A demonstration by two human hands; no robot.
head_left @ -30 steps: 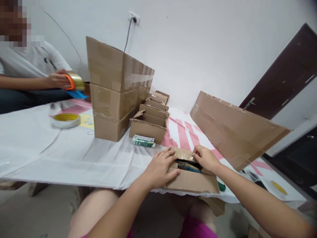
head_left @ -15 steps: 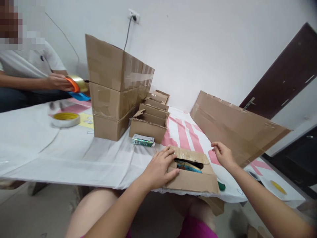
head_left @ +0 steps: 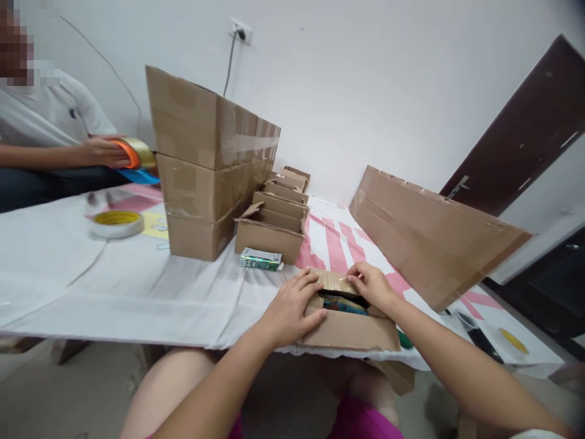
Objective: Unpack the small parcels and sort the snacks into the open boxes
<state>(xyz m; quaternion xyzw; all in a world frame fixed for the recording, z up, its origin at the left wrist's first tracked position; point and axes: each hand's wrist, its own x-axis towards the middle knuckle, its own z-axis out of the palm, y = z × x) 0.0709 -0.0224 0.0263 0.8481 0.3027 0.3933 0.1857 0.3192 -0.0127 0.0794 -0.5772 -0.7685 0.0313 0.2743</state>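
Head view: carton [head_left: 351,333] at desk's [head_left: 137,311] near edge. Left hand [head_left: 289,310] spread on it; right hand [head_left: 372,286] bunched at far flap [head_left: 331,280], pinch unclear. Hard tug could tear flap or tip carton off.

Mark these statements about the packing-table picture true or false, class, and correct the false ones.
1. The left hand rests on the carton nearest the person. True.
2. The right hand hangs well away from that carton. False: its fingertips are at the carton's far flap.
3. A green-and-white box lies in front of an open box. True.
4. The stack of boxes is two layers high. False: it shows three layers.
5. The carton under the hands is fully closed. False: a gap shows something blue inside.
6. A co-worker's hand holds a tape roll. True.
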